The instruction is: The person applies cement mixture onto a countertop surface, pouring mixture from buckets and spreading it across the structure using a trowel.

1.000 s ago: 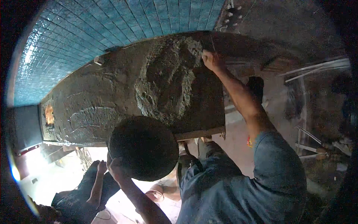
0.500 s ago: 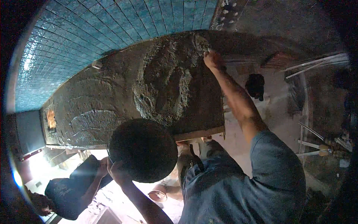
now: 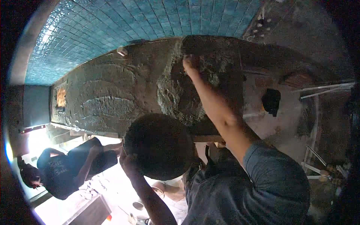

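My left hand (image 3: 129, 163) is closed on the edge of a dark round basin (image 3: 159, 146), held over the near edge of the mortar-covered surface. Too little light reaches the basin to show what is inside it. At the far side, close to the tiled wall, my right hand (image 3: 191, 64) is closed on a trowel; motion blur and shadow make its blade hard to see. Beneath that arm lies a heap of wet grey mortar (image 3: 170, 95) with ridges. Flatter, smeared mortar (image 3: 107, 106) covers the left part of the surface.
Blue-green tiles (image 3: 150, 20) cover the wall along the far edge. Another person (image 3: 71, 165) in dark clothes is at the lower left. A small block (image 3: 122, 51) rests against the wall. A black bag-like object (image 3: 270, 102) and long pale strips (image 3: 326, 90) lie to the right.
My right hand has swept left along the far side, passing over the mortar heap with the trowel. The view has shifted, and my left hand still holds the basin.
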`<state>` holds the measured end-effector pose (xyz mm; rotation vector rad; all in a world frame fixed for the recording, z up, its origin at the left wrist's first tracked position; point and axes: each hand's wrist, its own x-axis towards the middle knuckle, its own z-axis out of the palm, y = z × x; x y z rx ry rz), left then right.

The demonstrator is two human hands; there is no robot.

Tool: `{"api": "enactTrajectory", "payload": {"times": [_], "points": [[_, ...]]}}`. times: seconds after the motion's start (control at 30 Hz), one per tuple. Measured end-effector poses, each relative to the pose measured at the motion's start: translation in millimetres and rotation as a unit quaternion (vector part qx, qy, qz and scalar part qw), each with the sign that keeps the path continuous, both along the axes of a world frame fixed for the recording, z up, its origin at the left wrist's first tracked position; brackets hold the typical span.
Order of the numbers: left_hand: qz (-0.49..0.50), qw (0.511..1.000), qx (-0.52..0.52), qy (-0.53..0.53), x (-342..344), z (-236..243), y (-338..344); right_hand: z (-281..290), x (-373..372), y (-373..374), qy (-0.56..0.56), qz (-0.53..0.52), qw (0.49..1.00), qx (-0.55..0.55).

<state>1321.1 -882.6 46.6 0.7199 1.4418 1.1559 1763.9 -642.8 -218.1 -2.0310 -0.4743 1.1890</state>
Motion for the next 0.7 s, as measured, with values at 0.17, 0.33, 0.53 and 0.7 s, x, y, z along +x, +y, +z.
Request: {"api": "enactTrajectory", "payload": {"times": [0.17,0.33,0.53,0.7], "points": [[0.008,0.999,-0.033,0.017,-49.7,32.2,-16.2,66.8,-134.8,-29.9,0.066,0.261,0.959,0.089],[-0.035,0.994,-0.052,0.090,-29.4,25.2,14.0,53.6,-47.7,-117.4,-0.221,0.387,0.821,0.357],[-0.031,0.998,-0.033,0.049,-32.3,41.1,16.2,13.8,-81.7,-58.6,-0.465,0.279,0.811,0.220],[-0.111,0.993,-0.019,-0.027,23.8,47.6,51.7,-26.8,65.5,68.0,-0.444,0.016,0.894,-0.055]]}}
